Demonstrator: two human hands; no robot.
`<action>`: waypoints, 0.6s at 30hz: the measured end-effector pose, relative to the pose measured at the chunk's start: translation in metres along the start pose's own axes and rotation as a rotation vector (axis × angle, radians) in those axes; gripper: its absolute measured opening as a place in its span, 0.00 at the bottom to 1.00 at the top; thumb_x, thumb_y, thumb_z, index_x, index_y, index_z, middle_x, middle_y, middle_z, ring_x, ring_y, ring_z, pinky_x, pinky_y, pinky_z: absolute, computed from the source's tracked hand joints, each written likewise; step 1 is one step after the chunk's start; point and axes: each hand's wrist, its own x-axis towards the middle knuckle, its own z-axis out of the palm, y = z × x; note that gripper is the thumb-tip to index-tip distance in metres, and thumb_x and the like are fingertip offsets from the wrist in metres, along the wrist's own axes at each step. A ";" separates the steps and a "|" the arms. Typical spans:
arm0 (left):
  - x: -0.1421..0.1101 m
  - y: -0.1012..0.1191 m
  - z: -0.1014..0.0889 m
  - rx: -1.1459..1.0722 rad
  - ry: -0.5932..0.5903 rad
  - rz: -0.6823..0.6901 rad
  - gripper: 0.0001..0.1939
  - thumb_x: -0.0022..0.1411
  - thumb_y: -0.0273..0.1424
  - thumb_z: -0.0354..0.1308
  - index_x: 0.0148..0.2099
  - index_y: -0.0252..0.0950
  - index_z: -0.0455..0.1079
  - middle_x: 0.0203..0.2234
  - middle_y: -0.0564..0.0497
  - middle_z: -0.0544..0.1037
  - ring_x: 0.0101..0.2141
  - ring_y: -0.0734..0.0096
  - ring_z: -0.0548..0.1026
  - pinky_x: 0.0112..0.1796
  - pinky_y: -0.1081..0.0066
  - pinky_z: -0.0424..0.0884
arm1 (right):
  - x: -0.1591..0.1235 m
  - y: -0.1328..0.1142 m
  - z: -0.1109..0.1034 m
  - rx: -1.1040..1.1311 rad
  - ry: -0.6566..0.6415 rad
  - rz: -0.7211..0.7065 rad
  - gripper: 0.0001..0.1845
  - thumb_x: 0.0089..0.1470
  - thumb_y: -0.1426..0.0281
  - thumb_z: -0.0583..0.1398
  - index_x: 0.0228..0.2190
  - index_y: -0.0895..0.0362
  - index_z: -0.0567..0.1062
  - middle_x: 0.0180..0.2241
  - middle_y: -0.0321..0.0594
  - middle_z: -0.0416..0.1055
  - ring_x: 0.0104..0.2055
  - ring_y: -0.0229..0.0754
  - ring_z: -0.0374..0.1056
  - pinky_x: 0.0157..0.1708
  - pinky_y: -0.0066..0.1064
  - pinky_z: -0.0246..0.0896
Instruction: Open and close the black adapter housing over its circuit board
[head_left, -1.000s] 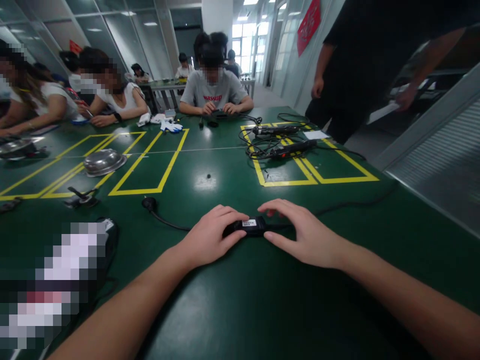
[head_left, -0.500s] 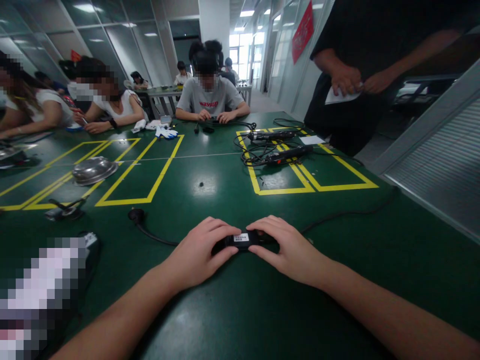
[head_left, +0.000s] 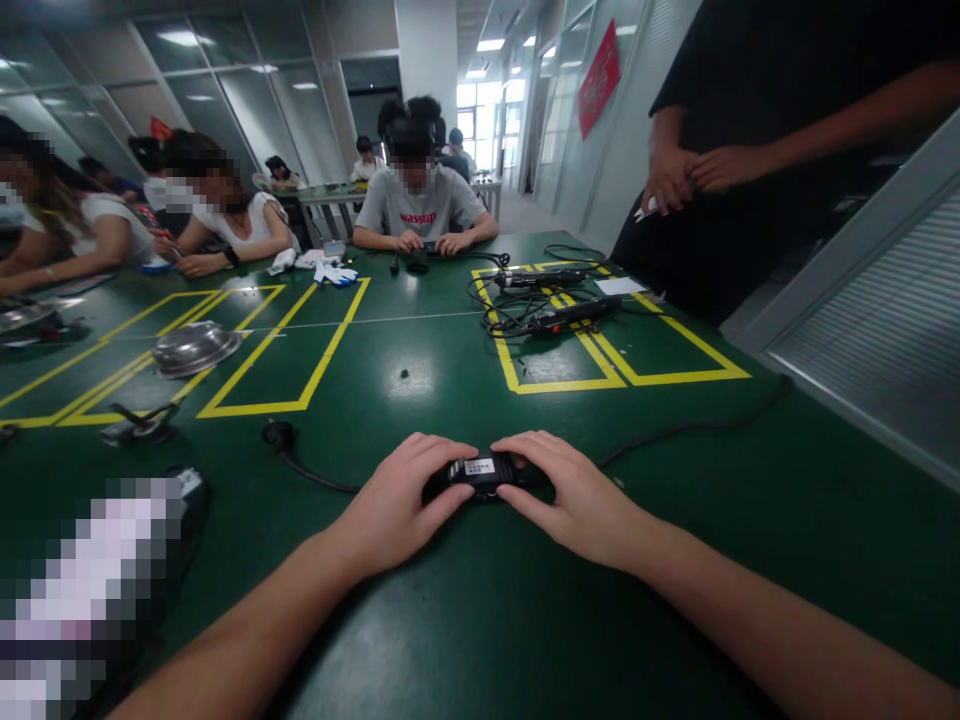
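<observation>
A small black in-line power box (head_left: 480,468) with a white printed label lies low over the table before me, its cord running out on both sides. My left hand (head_left: 405,495) is closed round the left end, thumb below and fingers above. At the right end, my right hand (head_left: 574,490) grips with thumb and fingertips in the same way. The black plug (head_left: 278,435) on the cord rests on the table left of my left hand. Parts of the box are hidden under my fingers.
Yellow tape outlines (head_left: 255,411) mark the green table (head_left: 420,620). Two black handheld tools (head_left: 576,312) with coiled cords lie at the far right. A metal bowl (head_left: 196,350) and a small metal part (head_left: 140,424) are on the left. People sit across; one stands at right.
My right hand has closed in from a looser pose onto the box's right end. The box has tipped slightly between my hands. The standing person's hands have come together.
</observation>
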 end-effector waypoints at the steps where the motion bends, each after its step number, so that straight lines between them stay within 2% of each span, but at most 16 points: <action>1: 0.000 -0.001 0.000 0.013 0.038 -0.017 0.13 0.75 0.34 0.60 0.59 0.41 0.75 0.50 0.46 0.83 0.50 0.57 0.79 0.54 0.56 0.77 | 0.000 0.000 0.000 -0.013 0.017 0.027 0.18 0.64 0.70 0.65 0.54 0.52 0.74 0.47 0.44 0.80 0.47 0.50 0.76 0.50 0.45 0.72; 3: 0.001 -0.005 0.001 0.062 0.123 -0.077 0.12 0.74 0.33 0.60 0.57 0.41 0.75 0.48 0.46 0.83 0.49 0.56 0.79 0.53 0.55 0.77 | -0.001 0.000 -0.001 -0.041 0.042 0.077 0.18 0.63 0.69 0.66 0.54 0.52 0.73 0.45 0.44 0.79 0.43 0.49 0.75 0.46 0.43 0.72; 5: 0.002 -0.010 0.001 0.111 0.176 -0.161 0.11 0.73 0.32 0.60 0.55 0.40 0.74 0.46 0.45 0.83 0.47 0.55 0.80 0.51 0.54 0.78 | -0.001 0.000 -0.002 -0.067 0.025 0.090 0.14 0.63 0.69 0.65 0.50 0.53 0.74 0.42 0.43 0.78 0.40 0.47 0.74 0.42 0.41 0.71; 8: 0.002 -0.016 0.002 0.141 0.174 -0.237 0.09 0.72 0.32 0.60 0.53 0.39 0.73 0.48 0.44 0.83 0.48 0.53 0.81 0.51 0.51 0.79 | -0.001 -0.001 -0.003 -0.114 -0.028 0.072 0.05 0.64 0.72 0.64 0.43 0.54 0.76 0.38 0.41 0.76 0.39 0.47 0.72 0.41 0.41 0.69; 10: 0.002 -0.015 0.001 0.160 0.172 -0.199 0.05 0.73 0.31 0.59 0.48 0.39 0.73 0.52 0.42 0.83 0.53 0.52 0.79 0.55 0.49 0.77 | -0.002 -0.002 -0.002 -0.142 -0.045 0.062 0.04 0.64 0.73 0.64 0.41 0.54 0.76 0.36 0.40 0.75 0.39 0.47 0.72 0.40 0.41 0.68; 12: 0.001 -0.010 -0.002 0.192 0.175 -0.121 0.05 0.73 0.32 0.57 0.44 0.39 0.74 0.53 0.42 0.81 0.54 0.52 0.78 0.56 0.49 0.76 | -0.002 -0.003 -0.001 -0.160 -0.048 0.059 0.05 0.64 0.73 0.64 0.42 0.54 0.76 0.36 0.40 0.75 0.39 0.48 0.72 0.39 0.40 0.68; 14: -0.001 -0.003 -0.005 0.224 0.125 -0.066 0.06 0.73 0.33 0.57 0.43 0.39 0.74 0.49 0.43 0.80 0.49 0.54 0.79 0.51 0.54 0.78 | -0.003 -0.004 -0.001 -0.178 -0.051 0.050 0.06 0.63 0.73 0.64 0.42 0.54 0.76 0.36 0.40 0.75 0.39 0.48 0.73 0.39 0.39 0.69; 16: -0.002 0.005 -0.008 0.258 0.015 -0.040 0.05 0.72 0.34 0.58 0.44 0.39 0.74 0.43 0.46 0.79 0.42 0.58 0.79 0.43 0.59 0.79 | -0.003 -0.004 -0.001 -0.193 -0.062 0.039 0.06 0.63 0.73 0.65 0.42 0.54 0.76 0.37 0.41 0.76 0.40 0.48 0.74 0.39 0.39 0.70; 18: -0.003 0.009 -0.009 0.297 -0.081 -0.016 0.04 0.70 0.33 0.59 0.45 0.40 0.73 0.41 0.47 0.79 0.40 0.57 0.79 0.41 0.61 0.78 | -0.004 -0.004 -0.002 -0.194 -0.083 0.036 0.07 0.64 0.72 0.65 0.44 0.54 0.76 0.39 0.41 0.78 0.40 0.48 0.75 0.40 0.39 0.71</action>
